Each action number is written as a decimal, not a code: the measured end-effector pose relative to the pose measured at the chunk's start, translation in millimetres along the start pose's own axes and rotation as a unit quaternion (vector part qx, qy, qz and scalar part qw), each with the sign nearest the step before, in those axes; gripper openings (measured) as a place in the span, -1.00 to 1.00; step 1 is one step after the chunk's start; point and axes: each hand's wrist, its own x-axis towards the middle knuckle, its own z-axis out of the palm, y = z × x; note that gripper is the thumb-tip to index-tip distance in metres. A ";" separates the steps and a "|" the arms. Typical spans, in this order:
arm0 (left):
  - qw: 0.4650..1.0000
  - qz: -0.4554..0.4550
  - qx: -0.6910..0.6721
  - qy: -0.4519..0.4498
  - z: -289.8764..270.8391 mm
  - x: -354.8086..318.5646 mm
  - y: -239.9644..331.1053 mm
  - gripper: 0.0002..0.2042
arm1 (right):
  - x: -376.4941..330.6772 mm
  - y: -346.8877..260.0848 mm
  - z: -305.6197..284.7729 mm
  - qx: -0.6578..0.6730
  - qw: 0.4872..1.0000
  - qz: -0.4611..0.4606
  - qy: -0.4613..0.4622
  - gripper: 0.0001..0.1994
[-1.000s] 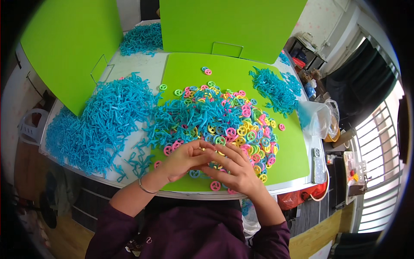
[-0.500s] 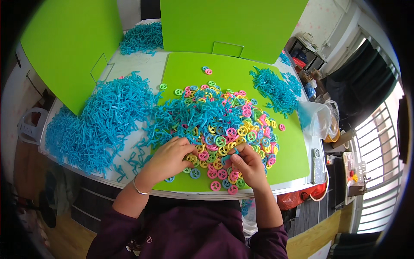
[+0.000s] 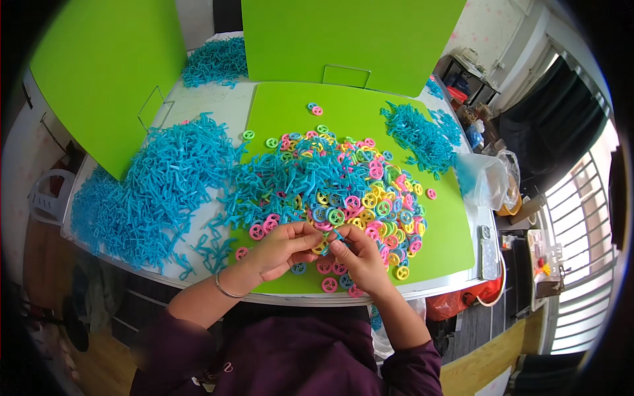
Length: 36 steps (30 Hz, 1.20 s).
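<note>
My hands are brought together over the near part of a loose heap of small spoked plastic wheels (image 3: 396,231) in pink, yellow, green and blue. Between the thumb and fingers of my right hand (image 3: 362,261) is a small blue plastic piece (image 3: 339,235). My left hand (image 3: 281,252), with a bracelet at the wrist, is pinched closed right beside it; what its fingertips hold is hidden. Forked blue plastic pieces (image 3: 290,175) lie on top of the wheels, just beyond my hands. Pink wheels (image 3: 257,231) rest by my left knuckles.
A big mound of blue pieces (image 3: 175,171) covers the table's left side. Smaller blue heaps lie at the back right (image 3: 419,135) and far left (image 3: 218,61). Green boards (image 3: 350,39) stand behind and left. A clear plastic bag (image 3: 482,181) and a phone (image 3: 489,254) sit along the right edge.
My right hand has moved left and my left hand right, so their fingertips now meet. The blue piece stays in my right hand. Several wheels near my hands have shifted.
</note>
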 end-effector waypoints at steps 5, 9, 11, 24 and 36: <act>0.999 0.014 -0.035 0.030 3.3 -0.7 -4.7 -0.90 | 0.1 9.8 0.3 -0.133 0.990 -0.019 0.048 -0.85; 0.999 0.011 -0.039 0.002 8.9 -4.3 -14.1 -0.90 | 2.6 12.8 -0.9 -0.101 0.989 -0.059 0.088 -0.87; 0.995 0.089 -0.026 0.033 14.1 -3.0 -16.2 -0.90 | 6.4 12.7 -2.7 -0.059 0.994 -0.049 0.082 -0.89; 0.984 0.084 0.154 0.013 12.1 -4.2 0.0 -0.88 | 4.8 0.3 -10.1 -0.008 1.000 0.001 -0.007 -0.88; 0.954 0.226 0.184 0.064 23.5 -9.9 -11.5 -0.87 | 2.5 6.4 5.0 0.011 0.997 -0.015 0.071 -0.87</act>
